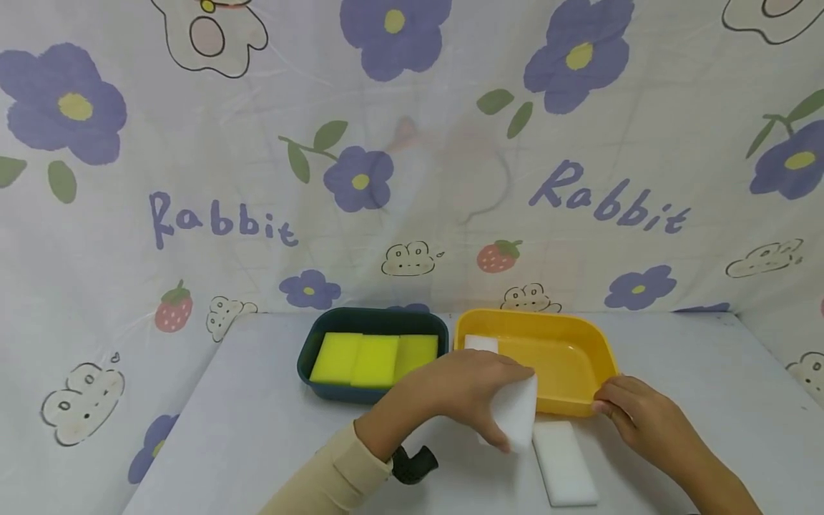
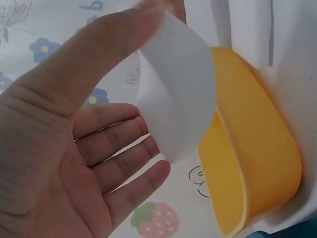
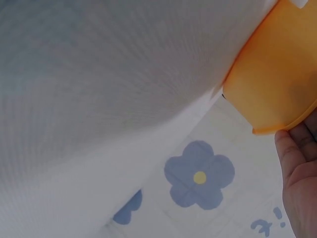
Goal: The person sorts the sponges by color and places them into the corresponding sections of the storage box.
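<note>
My left hand point(image 1: 473, 390) pinches a white sponge block point(image 1: 518, 415) between thumb and fingers, over the near side of a yellow plastic tub point(image 1: 569, 365). In the left wrist view the held sponge point(image 2: 181, 89) bows slightly in the grip. The right hand point(image 1: 646, 415) grips the tub's near right corner at the rim. Inside the tub, at its left end, lies another white sponge point(image 1: 481, 343), partly hidden behind my left hand. A white sponge block point(image 1: 565, 465) lies flat on the table in front of the tub.
Left of the yellow tub stands a dark green tub point(image 1: 309, 372) with yellow sponges point(image 1: 376, 357) lined up in it. A dark object point(image 1: 414, 465) shows at my left wrist. Behind the white table point(image 1: 257, 429) hangs a patterned cloth point(image 1: 438, 143).
</note>
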Tool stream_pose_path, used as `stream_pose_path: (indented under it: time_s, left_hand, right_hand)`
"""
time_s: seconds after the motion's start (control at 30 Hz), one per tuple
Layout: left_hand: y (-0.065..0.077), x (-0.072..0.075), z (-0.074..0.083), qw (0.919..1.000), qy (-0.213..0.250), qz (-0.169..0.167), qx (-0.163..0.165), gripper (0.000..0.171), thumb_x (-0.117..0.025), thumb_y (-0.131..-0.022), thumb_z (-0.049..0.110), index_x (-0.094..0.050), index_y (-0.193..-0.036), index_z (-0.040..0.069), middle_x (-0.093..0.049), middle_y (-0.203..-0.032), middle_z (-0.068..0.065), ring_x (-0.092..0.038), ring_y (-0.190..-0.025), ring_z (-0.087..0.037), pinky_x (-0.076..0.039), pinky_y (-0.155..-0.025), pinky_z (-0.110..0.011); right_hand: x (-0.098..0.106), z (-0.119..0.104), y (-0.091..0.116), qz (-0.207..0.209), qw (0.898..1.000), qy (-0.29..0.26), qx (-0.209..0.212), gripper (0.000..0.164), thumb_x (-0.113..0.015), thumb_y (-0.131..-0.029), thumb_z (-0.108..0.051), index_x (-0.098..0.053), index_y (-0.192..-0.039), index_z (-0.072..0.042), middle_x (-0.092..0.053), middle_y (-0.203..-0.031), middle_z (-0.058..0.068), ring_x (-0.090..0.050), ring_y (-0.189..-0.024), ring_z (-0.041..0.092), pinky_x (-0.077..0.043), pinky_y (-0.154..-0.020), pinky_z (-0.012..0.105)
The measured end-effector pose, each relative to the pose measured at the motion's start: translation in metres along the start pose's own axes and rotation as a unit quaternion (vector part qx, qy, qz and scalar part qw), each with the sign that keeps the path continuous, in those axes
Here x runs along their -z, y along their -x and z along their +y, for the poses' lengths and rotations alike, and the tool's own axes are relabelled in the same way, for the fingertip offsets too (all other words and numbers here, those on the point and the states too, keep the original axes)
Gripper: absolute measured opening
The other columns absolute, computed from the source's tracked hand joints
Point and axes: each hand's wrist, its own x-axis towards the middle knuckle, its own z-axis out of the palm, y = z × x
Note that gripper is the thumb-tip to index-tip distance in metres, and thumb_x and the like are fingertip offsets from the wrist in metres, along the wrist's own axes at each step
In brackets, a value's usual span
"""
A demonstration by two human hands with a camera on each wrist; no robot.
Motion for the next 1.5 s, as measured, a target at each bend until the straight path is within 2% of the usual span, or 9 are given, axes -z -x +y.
stream_pose_path:
  time_s: [0.33, 0.47, 0.8, 1.0, 1.23, 1.5]
  left_hand:
    - [-0.010, 0.003, -0.019, 0.9984, 0.024, 0.051, 0.003, 0.098, -0.086, -0.073, 0.055, -0.046, -0.152, 0.014, -0.052, -0.146, 0.007, -0.052, -0.122, -0.006, -0.038, -0.105, -0.019]
    - [-0.016, 0.003, -0.026, 0.9975, 0.028, 0.065, 0.003, 0.097, -0.086, -0.073, 0.054, -0.046, -0.151, 0.012, -0.053, -0.146, 0.006, -0.053, -0.123, -0.007, -0.038, -0.106, -0.019]
    - [-0.031, -0.003, -0.035, 0.9958, 0.054, 0.072, 0.020, 0.095, -0.088, -0.071, 0.054, -0.050, -0.149, 0.012, -0.056, -0.143, 0.006, -0.054, -0.117, -0.007, -0.041, -0.104, -0.020]
    - [-0.041, -0.006, -0.037, 0.9943, 0.061, 0.081, 0.035, 0.094, -0.087, -0.073, 0.053, -0.049, -0.149, 0.013, -0.055, -0.143, 0.007, -0.052, -0.119, -0.007, -0.039, -0.106, -0.021]
    - [-0.053, -0.014, -0.043, 0.9932, 0.061, 0.092, 0.037, 0.094, -0.086, -0.074, 0.053, -0.049, -0.150, 0.012, -0.057, -0.142, 0.005, -0.054, -0.113, -0.008, -0.040, -0.103, -0.019]
    - [-0.064, -0.021, -0.047, 0.9900, 0.082, 0.105, 0.048, 0.096, -0.086, -0.074, 0.052, -0.045, -0.152, 0.013, -0.051, -0.149, 0.004, -0.050, -0.127, -0.008, -0.035, -0.110, -0.021]
  right_hand:
    - [0.000, 0.000, -0.001, 0.003, 1.000, -0.007, 0.001, 0.028, -0.087, -0.068, -0.007, -0.069, -0.085, -0.020, -0.063, -0.088, -0.010, -0.059, -0.078, 0.012, -0.049, -0.078, 0.016]
    - [0.000, 0.001, 0.000, 0.002, 1.000, -0.005, -0.003, 0.028, -0.087, -0.068, -0.007, -0.069, -0.085, -0.020, -0.064, -0.088, -0.010, -0.060, -0.080, 0.013, -0.050, -0.078, 0.019]
    - [0.002, -0.003, -0.001, -0.022, 0.999, -0.011, -0.020, 0.028, -0.086, -0.071, -0.003, -0.069, -0.085, -0.019, -0.063, -0.088, -0.010, -0.059, -0.079, 0.011, -0.058, -0.072, 0.039]
    - [0.002, -0.001, 0.000, -0.017, 1.000, -0.010, -0.015, 0.029, -0.087, -0.070, -0.003, -0.069, -0.085, -0.020, -0.064, -0.088, -0.009, -0.060, -0.079, 0.012, -0.058, -0.072, 0.038]
    - [0.001, 0.001, 0.001, -0.002, 1.000, -0.005, -0.006, 0.030, -0.087, -0.068, -0.004, -0.069, -0.085, -0.021, -0.065, -0.090, -0.009, -0.061, -0.081, 0.013, -0.054, -0.075, 0.029]
    - [0.001, -0.001, 0.000, -0.004, 1.000, -0.005, -0.008, 0.031, -0.088, -0.067, -0.003, -0.069, -0.085, -0.020, -0.065, -0.089, -0.008, -0.061, -0.080, 0.013, -0.057, -0.072, 0.034]
